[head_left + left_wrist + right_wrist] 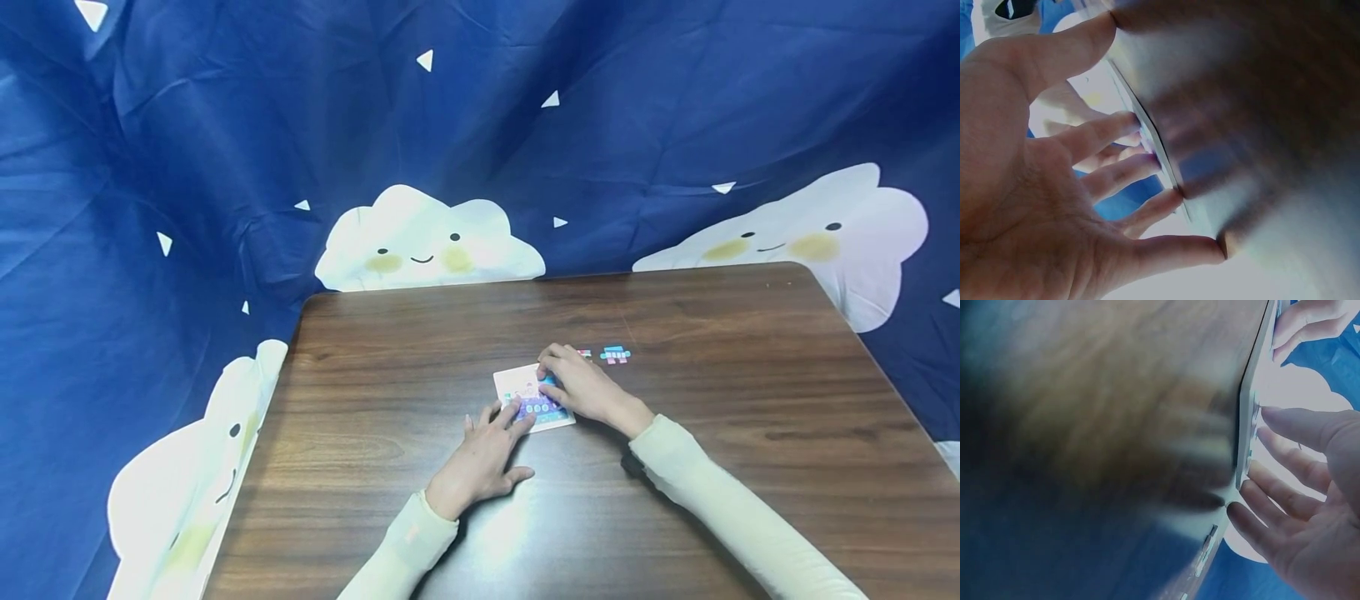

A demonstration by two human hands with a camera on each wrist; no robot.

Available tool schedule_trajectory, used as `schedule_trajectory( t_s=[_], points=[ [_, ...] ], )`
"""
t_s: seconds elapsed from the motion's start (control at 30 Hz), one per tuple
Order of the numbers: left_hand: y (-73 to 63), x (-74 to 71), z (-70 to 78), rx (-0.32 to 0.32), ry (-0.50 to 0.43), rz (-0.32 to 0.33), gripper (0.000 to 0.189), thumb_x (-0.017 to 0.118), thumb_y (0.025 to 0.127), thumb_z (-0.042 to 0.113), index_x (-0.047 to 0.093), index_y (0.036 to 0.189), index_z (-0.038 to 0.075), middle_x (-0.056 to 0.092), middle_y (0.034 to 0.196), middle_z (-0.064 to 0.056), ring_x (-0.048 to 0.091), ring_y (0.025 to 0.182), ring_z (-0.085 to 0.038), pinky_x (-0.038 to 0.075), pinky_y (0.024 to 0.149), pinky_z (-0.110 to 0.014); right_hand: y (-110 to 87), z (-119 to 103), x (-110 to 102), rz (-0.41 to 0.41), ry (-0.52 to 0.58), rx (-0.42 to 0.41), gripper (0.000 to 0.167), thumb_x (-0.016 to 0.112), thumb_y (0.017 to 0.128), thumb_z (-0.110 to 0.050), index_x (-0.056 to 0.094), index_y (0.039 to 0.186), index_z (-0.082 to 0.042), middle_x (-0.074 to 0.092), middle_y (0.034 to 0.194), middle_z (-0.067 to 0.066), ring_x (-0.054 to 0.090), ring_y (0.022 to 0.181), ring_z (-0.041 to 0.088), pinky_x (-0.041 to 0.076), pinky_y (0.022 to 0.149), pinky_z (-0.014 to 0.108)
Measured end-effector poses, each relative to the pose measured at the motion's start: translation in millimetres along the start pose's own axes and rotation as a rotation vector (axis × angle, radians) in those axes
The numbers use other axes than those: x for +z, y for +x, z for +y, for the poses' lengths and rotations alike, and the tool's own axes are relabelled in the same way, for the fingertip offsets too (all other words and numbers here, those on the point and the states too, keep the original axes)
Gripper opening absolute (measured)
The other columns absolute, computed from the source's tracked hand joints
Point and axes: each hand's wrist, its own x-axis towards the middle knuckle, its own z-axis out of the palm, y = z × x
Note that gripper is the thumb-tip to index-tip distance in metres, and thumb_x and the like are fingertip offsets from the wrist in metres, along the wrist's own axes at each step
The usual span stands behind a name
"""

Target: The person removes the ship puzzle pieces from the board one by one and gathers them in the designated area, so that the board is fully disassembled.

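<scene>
A flat white board [555, 425] with a purple, blue and pink picture lies on the table. On its left and front part rest the spread fingertips of my left hand [483, 458], its thumb on the table. My right hand [581, 385] is over the board's right side, fingers bent down and fingertips touching it. In the right wrist view, small flat pieces [1249, 464] sit on the board beside the right fingertips. Whether the right thumb and forefinger pinch one of them is hard to see. The left wrist view shows the board [1155, 134] edge-on under the left fingers.
Just beyond the right hand, a blue and pink flat piece [615, 355] and a partly hidden red and white one [584, 353] lie on the brown wooden table [375, 433]. A blue curtain [465, 117] with white clouds hangs behind the table's far edge.
</scene>
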Motion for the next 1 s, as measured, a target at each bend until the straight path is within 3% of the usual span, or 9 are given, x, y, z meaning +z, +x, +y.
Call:
schedule_trajectory(
  t_s=[0.5,0.67,1.0],
  points=[
    [-0.1,-0.3,1.4,-0.002,-0.004,0.006,0.078,0.079,0.09,0.046,0.048,0.157,0.018,0.037,0.169,-0.011,0.039,0.151,-0.043,0.042,0.105,-0.077,-0.4,-4.5,0.3,0.019,-0.063,0.001,0.016,0.076,0.095,-0.02,0.071,0.104,-0.008,0.063,0.112,0.005,0.058,0.101,0.022,0.055,0.087,0.041],
    [-1.0,-0.3,1.6,-0.006,-0.014,0.009,0.078,0.079,0.09,0.045,0.048,0.157,0.018,0.037,0.169,-0.011,0.039,0.151,-0.042,0.042,0.106,-0.077,1.0,-5.0,1.1,0.023,-0.057,0.001,0.014,0.076,0.095,-0.018,0.071,0.103,-0.008,0.062,0.109,0.005,0.057,0.098,0.022,0.054,0.087,0.042],
    [-1.0,-0.6,2.2,-0.012,-0.013,0.007,0.078,0.079,0.09,0.045,0.048,0.157,0.019,0.036,0.17,-0.01,0.038,0.152,-0.041,0.042,0.107,-0.076,3.2,-3.8,-1.8,0.021,0.002,-0.009,0.032,0.08,0.092,-0.017,0.072,0.119,-0.002,0.064,0.111,0.01,0.058,0.101,0.025,0.054,0.09,0.044]
  ],
)
